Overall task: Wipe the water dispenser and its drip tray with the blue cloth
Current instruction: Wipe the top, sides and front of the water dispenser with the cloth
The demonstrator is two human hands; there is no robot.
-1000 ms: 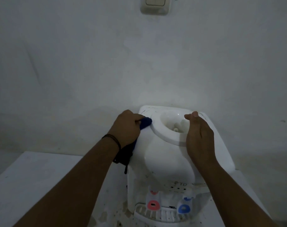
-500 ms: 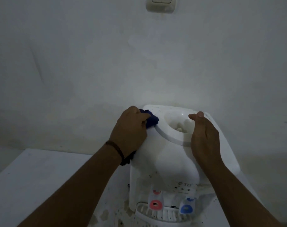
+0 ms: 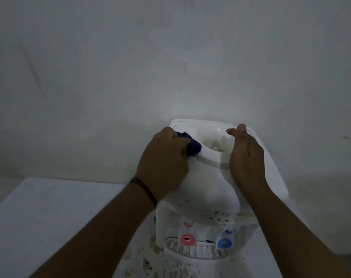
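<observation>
There is 1 water dispenser [image 3: 208, 189], white, standing on a white table [image 3: 50, 217] against a plain wall [image 3: 170, 67]. Its top has 1 round bowl-shaped opening [image 3: 212, 141] with a raised rim. Low on its front I count 2 taps: 1 red tap [image 3: 187, 239] on the left and 1 blue tap [image 3: 224, 242] on the right. Right beneath them sits 1 drip tray [image 3: 194, 252], white with a slatted grille. The table around the base is speckled with brown stains [image 3: 150, 263].

2 hands are on the dispenser's top. The left hand [image 3: 164, 163] has its fingers curled tight around 1 blue cloth [image 3: 191, 147], bunched into a wad and pressed against the left side of the opening's rim; only the front part of the cloth shows past the knuckles. That wrist wears 1 dark wristband [image 3: 144, 189].

The right hand [image 3: 247, 157] holds nothing. Its fingers are straight and close together, laid flat along the right side of the top beside the opening, with the thumb tip reaching toward the bowl's edge.

At the very top of the view, 1 pale fixture on the wall is cut off; I cannot tell what it is.
</observation>
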